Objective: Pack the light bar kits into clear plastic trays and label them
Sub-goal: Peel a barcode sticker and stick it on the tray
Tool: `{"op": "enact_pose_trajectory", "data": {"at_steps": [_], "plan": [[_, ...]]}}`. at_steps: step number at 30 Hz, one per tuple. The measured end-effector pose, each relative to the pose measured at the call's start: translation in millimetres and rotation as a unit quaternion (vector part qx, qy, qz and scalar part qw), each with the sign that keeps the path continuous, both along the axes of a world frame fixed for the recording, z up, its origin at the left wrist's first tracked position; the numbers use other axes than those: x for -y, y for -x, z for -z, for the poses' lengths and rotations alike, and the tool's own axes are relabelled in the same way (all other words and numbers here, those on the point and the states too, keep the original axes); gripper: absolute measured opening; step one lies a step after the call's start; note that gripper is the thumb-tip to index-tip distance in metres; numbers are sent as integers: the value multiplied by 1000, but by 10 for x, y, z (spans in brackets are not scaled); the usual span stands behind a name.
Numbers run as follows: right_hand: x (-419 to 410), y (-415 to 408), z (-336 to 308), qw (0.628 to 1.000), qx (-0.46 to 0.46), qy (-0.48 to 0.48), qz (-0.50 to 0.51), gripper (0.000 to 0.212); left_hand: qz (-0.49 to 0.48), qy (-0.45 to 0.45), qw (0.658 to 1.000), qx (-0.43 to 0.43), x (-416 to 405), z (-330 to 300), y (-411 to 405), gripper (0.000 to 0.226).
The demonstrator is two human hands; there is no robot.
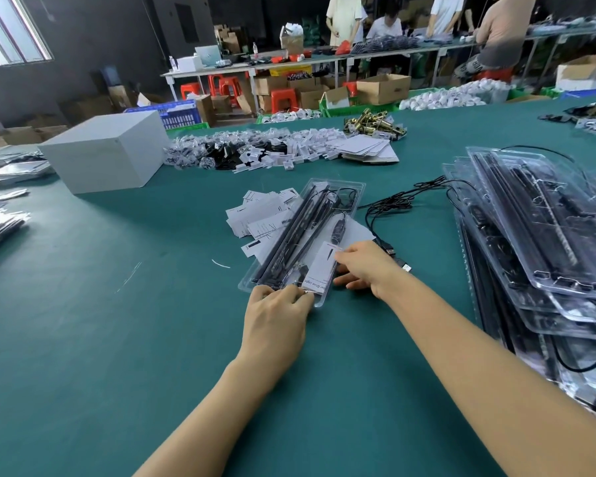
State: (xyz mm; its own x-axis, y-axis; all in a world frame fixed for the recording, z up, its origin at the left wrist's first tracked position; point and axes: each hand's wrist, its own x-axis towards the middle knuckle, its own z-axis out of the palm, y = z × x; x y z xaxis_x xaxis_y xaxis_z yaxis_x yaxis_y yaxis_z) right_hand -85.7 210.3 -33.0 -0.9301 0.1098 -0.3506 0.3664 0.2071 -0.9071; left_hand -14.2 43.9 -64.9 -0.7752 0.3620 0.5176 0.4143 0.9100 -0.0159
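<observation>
A clear plastic tray [351,191] lies slanted on the green table [117,339], holding black light bars [289,235] and a cable with an inline controller [338,232]. A white label card [320,270] lies on the tray's near end. My left hand [276,318] holds the tray's near edge, fingertips curled onto it. My right hand [365,266] pinches the label card's right side with thumb and fingers. Loose white labels [262,215] lie in a pile under and left of the tray.
A tall stack of filled clear trays [537,235] stands at the right, with black USB cables [393,208] trailing from it. A white box [107,153] sits at the left rear. Small bagged parts [255,149] and brass hardware [375,123] lie beyond. People work at far benches.
</observation>
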Motion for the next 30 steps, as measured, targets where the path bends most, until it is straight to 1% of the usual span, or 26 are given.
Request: {"op": "enact_pose_trajectory", "data": {"at_steps": [1, 3, 5, 6, 8, 9, 12, 15, 17, 19, 21, 23, 26, 28, 30], "plan": [[15, -12, 4, 1000, -1, 12, 13, 13, 0, -5, 1000, -1, 1, 8, 0, 25], [-1, -27, 25, 997, 9, 69, 37, 18, 2, -25, 1000, 0, 4, 26, -5, 26], [-48, -50, 37, 993, 12, 116, 32, 10, 9, -43, 999, 2, 6, 44, -3, 27], [-66, -62, 41, 992, 11, 123, 26, 14, 10, -46, 999, -2, 7, 52, 3, 27], [-73, -71, 47, 993, 10, 112, 26, 26, 11, -45, 999, -9, 11, 68, 19, 27], [-68, -72, 39, 994, 13, 106, 30, 27, 10, -44, 999, -11, 13, 74, 23, 26], [-36, -36, 5, 995, 38, 86, 44, 18, 4, -36, 999, -16, 3, 62, 20, 28], [20, 15, -20, 993, 60, 54, 85, 11, 4, -27, 999, -19, -18, 28, 17, 34], [63, 26, -27, 990, 66, 50, 111, 11, 13, -25, 999, -21, -7, 23, 26, 35], [81, 27, -25, 987, 63, 62, 131, 18, 19, -24, 999, -21, 12, 26, 35, 34], [95, 24, -40, 984, 57, 76, 148, 19, 26, -26, 999, -20, 19, 27, 42, 33], [116, 19, -51, 983, 45, 75, 162, 14, 33, -31, 999, -23, 12, 27, 49, 32], [159, -27, 8, 986, -13, 35, 160, 20, 37, -41, 998, -30, 1, 41, 50, 32], [181, -65, 67, 989, -44, 3, 143, 13, 44, -45, 997, -33, 3, 54, 46, 33], [170, -93, 76, 989, -51, 2, 136, 11, 52, -42, 997, -33, 5, 60, 47, 33]]}}
